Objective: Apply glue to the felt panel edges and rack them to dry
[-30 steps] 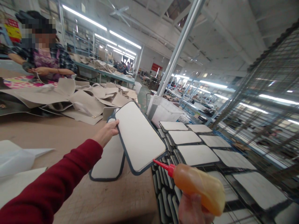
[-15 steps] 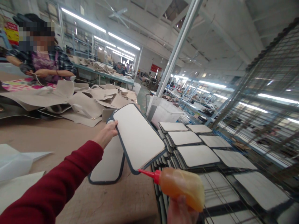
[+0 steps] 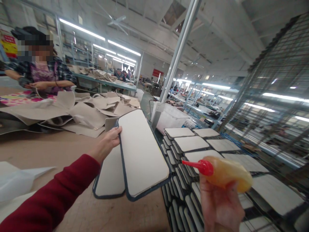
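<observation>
Head cam: L hand (image 3: pixel 109 141) pinches panel (image 3: pixel 145 154), prob. light, stiff, best edge-held; R hand (image 3: pixel 220 203) wraps bottle (image 3: pixel 229 171) right of panel.

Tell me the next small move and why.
Probably bring the red nozzle to the held panel's right edge: the right hand holds the bottle with its tip pointing toward that panel but apart from it, while the left hand grips the opposite edge.

Cream panel (image 3: pixel 144 154), dark-edged, tilted at frame centre. Amber bottle (image 3: pixel 229 172), near-level, lower right; red nozzle (image 3: pixel 205 167) apart from panel.
</observation>
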`<state>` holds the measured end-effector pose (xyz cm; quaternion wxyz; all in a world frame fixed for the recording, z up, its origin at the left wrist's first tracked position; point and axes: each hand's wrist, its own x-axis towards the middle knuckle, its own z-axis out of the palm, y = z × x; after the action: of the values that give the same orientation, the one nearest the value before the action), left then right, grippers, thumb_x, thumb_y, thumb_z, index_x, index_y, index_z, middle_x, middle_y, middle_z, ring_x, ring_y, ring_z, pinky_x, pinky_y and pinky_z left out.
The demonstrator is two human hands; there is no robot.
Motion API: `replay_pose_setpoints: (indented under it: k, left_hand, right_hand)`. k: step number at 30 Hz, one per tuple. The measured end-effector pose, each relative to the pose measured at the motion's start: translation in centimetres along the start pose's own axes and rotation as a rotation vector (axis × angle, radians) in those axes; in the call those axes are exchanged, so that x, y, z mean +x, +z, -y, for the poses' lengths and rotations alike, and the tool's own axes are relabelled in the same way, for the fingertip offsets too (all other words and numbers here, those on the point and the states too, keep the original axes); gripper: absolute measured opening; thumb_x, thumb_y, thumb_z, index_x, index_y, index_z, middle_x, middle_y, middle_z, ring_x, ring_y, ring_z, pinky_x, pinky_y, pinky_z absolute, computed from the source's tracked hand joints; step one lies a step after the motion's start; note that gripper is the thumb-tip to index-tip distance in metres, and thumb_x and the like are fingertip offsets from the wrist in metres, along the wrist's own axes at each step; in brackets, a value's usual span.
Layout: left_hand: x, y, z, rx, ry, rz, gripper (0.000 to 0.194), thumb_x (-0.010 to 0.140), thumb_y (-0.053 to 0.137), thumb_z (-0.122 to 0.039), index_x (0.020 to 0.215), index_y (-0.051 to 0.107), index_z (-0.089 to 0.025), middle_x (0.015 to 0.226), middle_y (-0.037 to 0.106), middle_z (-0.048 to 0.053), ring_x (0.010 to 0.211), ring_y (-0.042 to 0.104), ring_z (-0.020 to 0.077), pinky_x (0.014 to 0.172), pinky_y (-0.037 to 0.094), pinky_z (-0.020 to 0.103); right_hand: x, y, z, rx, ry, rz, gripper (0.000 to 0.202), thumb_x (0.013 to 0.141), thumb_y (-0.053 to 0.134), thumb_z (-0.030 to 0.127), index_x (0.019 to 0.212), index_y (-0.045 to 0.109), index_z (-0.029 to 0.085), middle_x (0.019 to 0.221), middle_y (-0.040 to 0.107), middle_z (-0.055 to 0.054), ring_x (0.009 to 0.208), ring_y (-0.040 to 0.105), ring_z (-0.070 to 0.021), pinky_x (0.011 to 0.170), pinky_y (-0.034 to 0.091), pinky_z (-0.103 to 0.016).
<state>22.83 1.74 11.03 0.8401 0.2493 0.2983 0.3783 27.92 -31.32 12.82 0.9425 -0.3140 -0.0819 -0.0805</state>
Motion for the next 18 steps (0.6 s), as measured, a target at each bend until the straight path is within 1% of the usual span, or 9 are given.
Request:
replay_pose_setpoints:
  k: [2, 5, 9, 14, 18]
  left_hand:
    - [-0.7, 0.2, -0.3, 0.061, 0.004, 0.016, 0.018, 0.086, 0.046, -0.002, 0.08, 0.061, -0.009, 0.056, 0.061, 0.001, 0.044, 0.056, 0.0094, 0.05, 0.052, 0.018]
    - [-1.5, 0.5, -0.7, 0.125, 0.022, 0.033, 0.022, 0.087, 0.044, -0.001, 0.074, 0.06, -0.01, 0.053, 0.059, 0.0, 0.043, 0.054, 0.0082, 0.048, 0.05, 0.017]
    - [-2.3, 0.5, -0.9, 0.183, 0.036, 0.06, 0.023, 0.086, 0.045, -0.001, 0.069, 0.057, -0.011, 0.055, 0.06, 0.0, 0.044, 0.055, 0.0087, 0.048, 0.049, 0.018]
    - [-3.8, 0.8, -1.1, 0.294, 0.028, 0.119, 0.024, 0.086, 0.047, -0.002, 0.066, 0.056, -0.011, 0.055, 0.06, 0.001, 0.044, 0.054, 0.0088, 0.046, 0.048, 0.018]
    - [-4.3, 1.1, -0.9, 0.338, 0.019, 0.196, 0.019, 0.085, 0.048, -0.002, 0.072, 0.059, -0.011, 0.061, 0.063, 0.002, 0.048, 0.057, 0.0091, 0.049, 0.049, 0.019]
  right_hand:
    - [0.3, 0.2, 0.0, -0.012, -0.012, 0.034, 0.039, 0.074, 0.067, 0.033, 0.111, 0.062, 0.021, 0.122, 0.059, -0.001, 0.117, 0.05, -0.0231, 0.101, 0.042, -0.043]
    - [0.6, 0.3, -0.2, -0.03, 0.017, 0.04, 0.039, 0.074, 0.066, 0.034, 0.111, 0.062, 0.022, 0.122, 0.059, -0.002, 0.117, 0.05, -0.0242, 0.107, 0.032, -0.048]
    - [1.2, 0.1, -0.7, -0.035, 0.065, 0.04, 0.037, 0.075, 0.065, 0.034, 0.11, 0.063, 0.023, 0.118, 0.062, 0.0, 0.116, 0.05, -0.0231, 0.11, 0.024, -0.05]
    - [2.2, 0.2, -1.0, -0.04, 0.041, 0.077, 0.031, 0.074, 0.066, 0.034, 0.103, 0.065, 0.023, 0.111, 0.065, 0.0, 0.114, 0.052, -0.0213, 0.109, 0.026, -0.047]
    - [2.7, 0.6, -1.3, -0.06, 0.019, 0.11, 0.035, 0.068, 0.07, 0.033, 0.102, 0.065, 0.024, 0.112, 0.064, -0.001, 0.116, 0.051, -0.0201, 0.107, 0.031, -0.042]
